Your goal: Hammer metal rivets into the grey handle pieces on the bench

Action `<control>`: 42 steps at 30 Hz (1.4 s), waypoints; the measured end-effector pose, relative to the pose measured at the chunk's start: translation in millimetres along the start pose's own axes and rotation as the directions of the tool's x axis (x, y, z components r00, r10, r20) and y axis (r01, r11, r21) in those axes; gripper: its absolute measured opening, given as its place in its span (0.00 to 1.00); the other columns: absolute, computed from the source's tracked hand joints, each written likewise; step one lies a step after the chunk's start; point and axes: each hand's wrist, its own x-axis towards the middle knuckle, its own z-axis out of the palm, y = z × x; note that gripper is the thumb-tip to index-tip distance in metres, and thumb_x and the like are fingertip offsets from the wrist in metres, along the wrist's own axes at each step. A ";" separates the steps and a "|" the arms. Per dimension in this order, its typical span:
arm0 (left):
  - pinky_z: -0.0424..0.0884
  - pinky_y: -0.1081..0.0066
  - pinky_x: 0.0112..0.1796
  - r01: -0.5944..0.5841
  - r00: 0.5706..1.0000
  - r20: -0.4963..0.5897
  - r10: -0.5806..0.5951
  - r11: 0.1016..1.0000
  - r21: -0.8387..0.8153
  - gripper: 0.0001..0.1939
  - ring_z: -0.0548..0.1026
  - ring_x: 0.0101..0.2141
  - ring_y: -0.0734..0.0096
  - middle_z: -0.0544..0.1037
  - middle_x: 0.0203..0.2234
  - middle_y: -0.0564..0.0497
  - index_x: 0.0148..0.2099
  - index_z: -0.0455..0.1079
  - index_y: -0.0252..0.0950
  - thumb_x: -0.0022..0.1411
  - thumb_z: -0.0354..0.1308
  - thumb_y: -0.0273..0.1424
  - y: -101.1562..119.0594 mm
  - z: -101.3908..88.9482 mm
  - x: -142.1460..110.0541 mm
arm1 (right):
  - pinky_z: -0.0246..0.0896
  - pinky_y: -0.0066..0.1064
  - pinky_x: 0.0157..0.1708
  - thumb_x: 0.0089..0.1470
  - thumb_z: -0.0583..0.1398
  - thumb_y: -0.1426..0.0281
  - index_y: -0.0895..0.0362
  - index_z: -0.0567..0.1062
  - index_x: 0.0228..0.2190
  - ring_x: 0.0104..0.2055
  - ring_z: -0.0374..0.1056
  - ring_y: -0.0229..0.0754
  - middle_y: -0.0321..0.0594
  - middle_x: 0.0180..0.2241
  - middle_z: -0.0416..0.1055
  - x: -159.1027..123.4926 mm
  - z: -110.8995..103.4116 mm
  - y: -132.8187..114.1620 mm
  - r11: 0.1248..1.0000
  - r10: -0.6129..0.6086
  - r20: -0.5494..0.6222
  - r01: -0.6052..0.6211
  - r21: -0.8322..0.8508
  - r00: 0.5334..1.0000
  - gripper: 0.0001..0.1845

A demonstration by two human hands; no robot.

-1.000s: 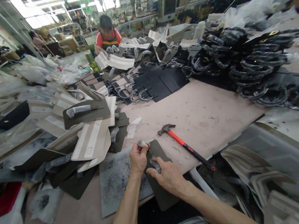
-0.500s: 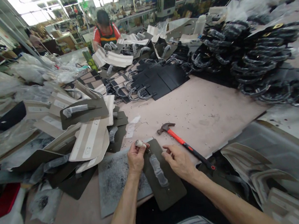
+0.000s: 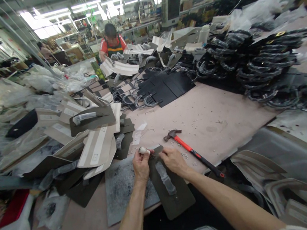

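Fingers (image 3: pixel 164 154) at panel (image 3: pixel 179 204), lengthwise away-left

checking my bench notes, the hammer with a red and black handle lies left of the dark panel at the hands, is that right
The side is wrong: the hammer lies to the right of the dark panel, as the head view shows. Its handle is red and black, as you say.

Left of the hammer (image 3: pixel 186 145), the left hand's (image 3: pixel 141 168) fingers partly hide a small white object (image 3: pixel 144 151); kind unclear. Specks (image 3: pixel 185 155) beside the hammer's handle too small to identify. Right of hammer, grey container (image 3: pixel 303 159) cut off by picture's edge.
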 end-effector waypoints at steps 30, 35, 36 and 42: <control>0.72 0.69 0.43 -0.078 0.984 0.175 0.033 0.964 0.253 0.09 0.78 0.37 0.66 0.81 0.34 0.48 0.39 0.73 0.35 0.60 0.61 0.35 9.2 0.4 -1.8 | 0.60 0.32 0.41 0.56 0.56 0.69 0.59 0.75 0.37 0.40 0.69 0.45 0.44 0.36 0.74 -67.6 -11.0 30.6 0.983 0.160 0.112 -0.169 0.074 0.981 0.10; 0.72 0.68 0.43 -0.091 0.981 0.188 0.043 0.962 0.256 0.08 0.78 0.38 0.66 0.81 0.34 0.48 0.39 0.73 0.36 0.60 0.61 0.35 8.4 -0.1 -1.8 | 0.59 0.32 0.38 0.56 0.55 0.69 0.58 0.74 0.35 0.37 0.69 0.44 0.41 0.34 0.74 -66.2 -12.4 30.5 0.969 0.176 0.142 -0.197 0.149 0.974 0.09; 0.72 0.68 0.43 -0.099 0.981 0.190 0.048 0.958 0.269 0.08 0.78 0.38 0.65 0.81 0.34 0.48 0.39 0.73 0.36 0.60 0.61 0.35 8.4 -0.2 -2.0 | 0.59 0.32 0.38 0.56 0.55 0.68 0.58 0.74 0.35 0.37 0.69 0.44 0.41 0.34 0.74 -66.8 -12.0 30.5 0.969 0.174 0.144 -0.195 0.151 0.974 0.09; 0.71 0.69 0.43 -0.142 0.974 0.213 0.072 0.933 0.332 0.07 0.78 0.37 0.65 0.81 0.34 0.49 0.39 0.74 0.36 0.60 0.60 0.33 10.7 -0.4 -2.3 | 0.61 0.33 0.41 0.58 0.56 0.66 0.59 0.74 0.42 0.40 0.68 0.44 0.45 0.39 0.72 -63.7 -21.7 37.2 0.994 0.110 0.052 -0.112 0.022 0.993 0.13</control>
